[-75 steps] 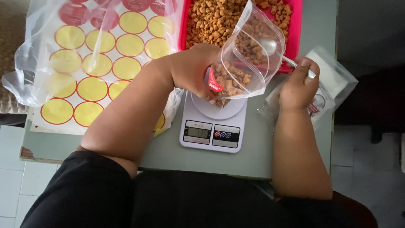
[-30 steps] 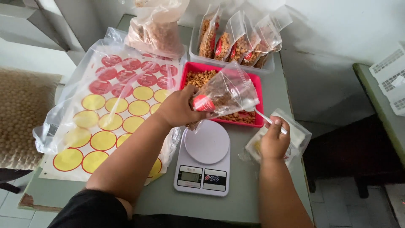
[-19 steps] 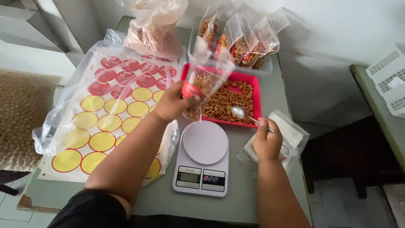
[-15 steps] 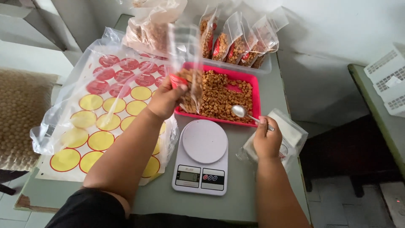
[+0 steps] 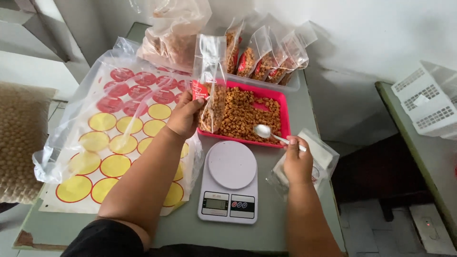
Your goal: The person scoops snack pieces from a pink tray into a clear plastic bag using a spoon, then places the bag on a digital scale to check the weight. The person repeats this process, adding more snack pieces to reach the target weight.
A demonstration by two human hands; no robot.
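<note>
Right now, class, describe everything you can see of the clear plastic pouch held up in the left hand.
The clear plastic pouch is tall, narrow and glossy, with a red label near its lower left. Its lower half holds golden-brown snack pieces; the upper half is empty and its top looks unsealed. It stands roughly upright above the pink rectangular tray, in the grip of the left hand at its lower edge.

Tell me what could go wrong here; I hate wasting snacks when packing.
1. The left hand holds the filled clear pouch upright by one edge, its top apparently unsealed; a tilt might spill snacks.
2. The spoon in the right hand hangs over the red tray's rim; a nudge could flick pieces out.
</note>
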